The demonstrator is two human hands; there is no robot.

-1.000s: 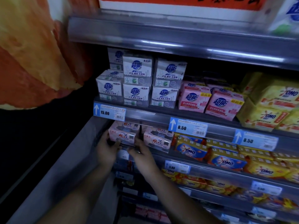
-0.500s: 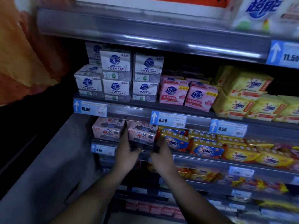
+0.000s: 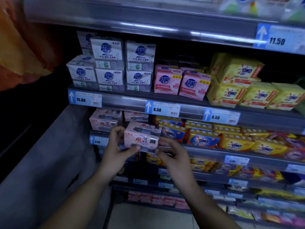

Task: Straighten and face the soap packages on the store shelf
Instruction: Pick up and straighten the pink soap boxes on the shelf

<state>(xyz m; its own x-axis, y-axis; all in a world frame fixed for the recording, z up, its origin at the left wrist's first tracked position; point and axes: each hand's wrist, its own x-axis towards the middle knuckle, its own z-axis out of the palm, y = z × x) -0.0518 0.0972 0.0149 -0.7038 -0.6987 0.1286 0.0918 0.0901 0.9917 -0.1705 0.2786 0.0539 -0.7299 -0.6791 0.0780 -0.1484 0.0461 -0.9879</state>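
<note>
A pale pink soap package [image 3: 142, 137] sits at the front edge of the second shelf, its printed face toward me. My left hand [image 3: 117, 146] grips its left end with fingers above and thumb under the lower front. My right hand [image 3: 173, 154] holds its right lower corner with curled fingers. Another pink package of the same kind [image 3: 105, 121] stands behind to the left, and one more [image 3: 136, 115] behind it. Blue and yellow OMO soap packs [image 3: 203, 140] lie just to the right.
The shelf above carries white soap boxes [image 3: 109, 63], pink packs [image 3: 181, 83] and yellow OMO packs [image 3: 239, 83]. Price tags [image 3: 162, 109] line the shelf rails. A grey side panel [image 3: 49, 154] bounds the shelf unit on the left. Lower shelves hold more packs.
Both hands moved from the left pink package to the right one and pulled it forward to the shelf edge. The view shifted closer and to the right.
</note>
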